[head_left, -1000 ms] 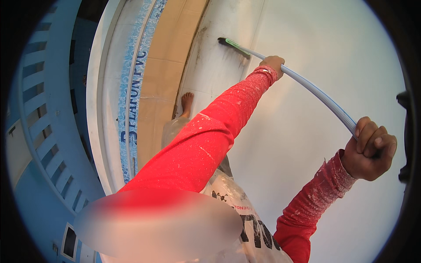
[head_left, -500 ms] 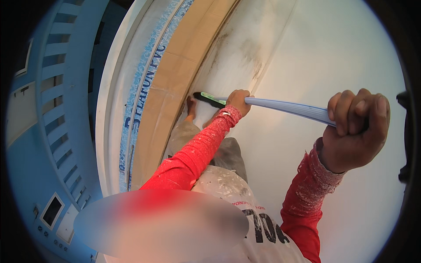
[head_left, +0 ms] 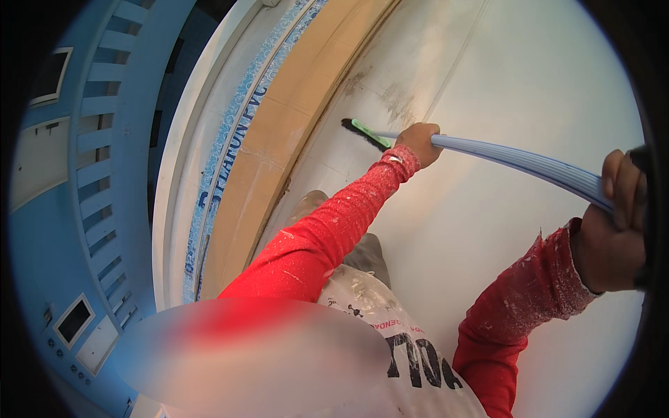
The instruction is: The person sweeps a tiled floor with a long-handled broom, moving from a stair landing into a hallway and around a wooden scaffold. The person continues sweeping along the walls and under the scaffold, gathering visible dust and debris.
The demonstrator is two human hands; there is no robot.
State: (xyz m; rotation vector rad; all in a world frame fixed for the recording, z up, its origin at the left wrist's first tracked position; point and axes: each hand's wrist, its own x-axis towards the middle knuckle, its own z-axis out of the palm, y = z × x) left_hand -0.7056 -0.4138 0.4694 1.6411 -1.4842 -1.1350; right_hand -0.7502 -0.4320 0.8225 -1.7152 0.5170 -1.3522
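A broom with a pale blue ribbed handle (head_left: 516, 157) slants across the view. Its green head with black bristles (head_left: 368, 134) rests on the dusty light floor. My left hand (head_left: 418, 143) wraps round the handle just behind the head. Farther up, my right hand (head_left: 616, 230) grips the upper end at the right edge of the view, partly cut off by the dark rim. Both forearms wear red sleeves speckled with white.
Long flat brown cardboard packaging (head_left: 275, 132) with a blue-patterned strip (head_left: 240, 115) lies left of the broom. Dark dirt stains (head_left: 398, 99) mark the pale floor beyond the head. Farther left are a blue wall (head_left: 52, 258) and a slatted blue railing (head_left: 97, 184).
Both hands and the broom have moved to the right, and the broom head has also shifted forward, away from my feet. Both hands keep their hold on the handle.
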